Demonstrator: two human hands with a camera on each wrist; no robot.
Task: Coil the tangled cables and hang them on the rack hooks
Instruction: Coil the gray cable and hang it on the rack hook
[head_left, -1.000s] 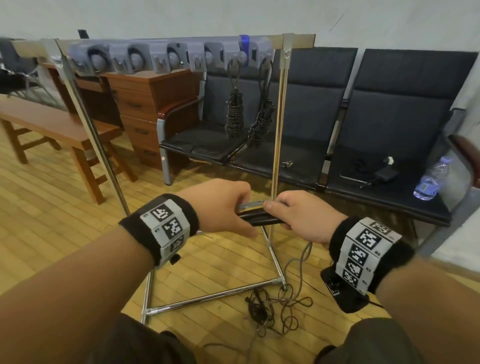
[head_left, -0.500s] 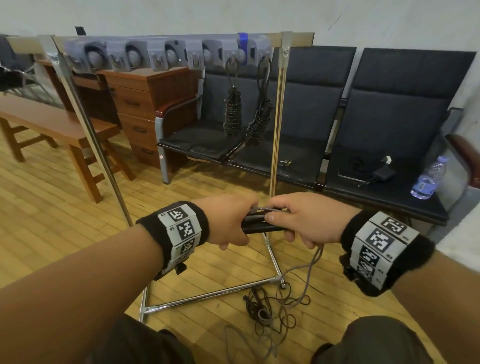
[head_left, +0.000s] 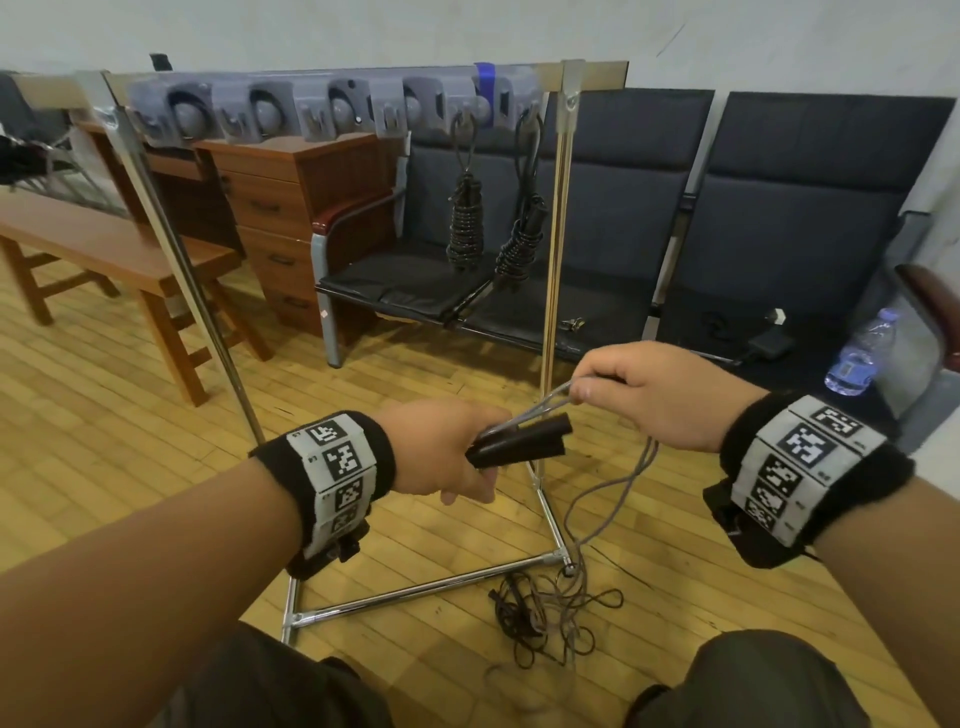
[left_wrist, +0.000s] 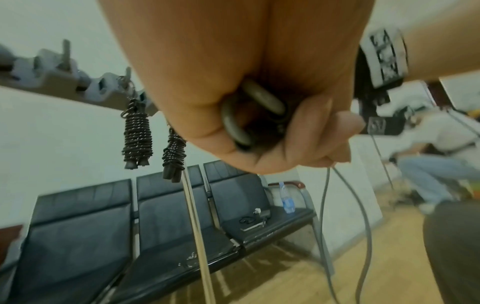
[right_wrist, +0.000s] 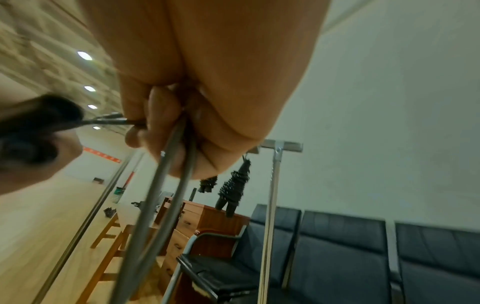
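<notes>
My left hand (head_left: 447, 457) grips the two black plug ends (head_left: 519, 441) of a grey cable (head_left: 613, 493), held at waist height in front of the rack. My right hand (head_left: 623, 387) pinches the grey strands a little up and to the right of the plugs. From there the cable drops to a tangle of cables (head_left: 550, 608) on the floor. In the left wrist view grey loops (left_wrist: 249, 115) sit inside the curled fingers. Two coiled black cables (head_left: 465, 223) (head_left: 519, 244) hang from the grey hooks (head_left: 332, 111) on the rack's top bar.
The rack's right upright (head_left: 553, 260) and base bar (head_left: 431, 587) stand just beyond my hands. Behind are black seats (head_left: 779, 234) with a water bottle (head_left: 857, 353) and a charger (head_left: 763, 343), a wooden drawer cabinet (head_left: 291, 208) and a bench (head_left: 104, 249). A person crouches at the right (left_wrist: 436, 164).
My right hand has pulled away from the left, up and to the right, drawing grey cable out taut between them. The left hand still holds the black plugs.
</notes>
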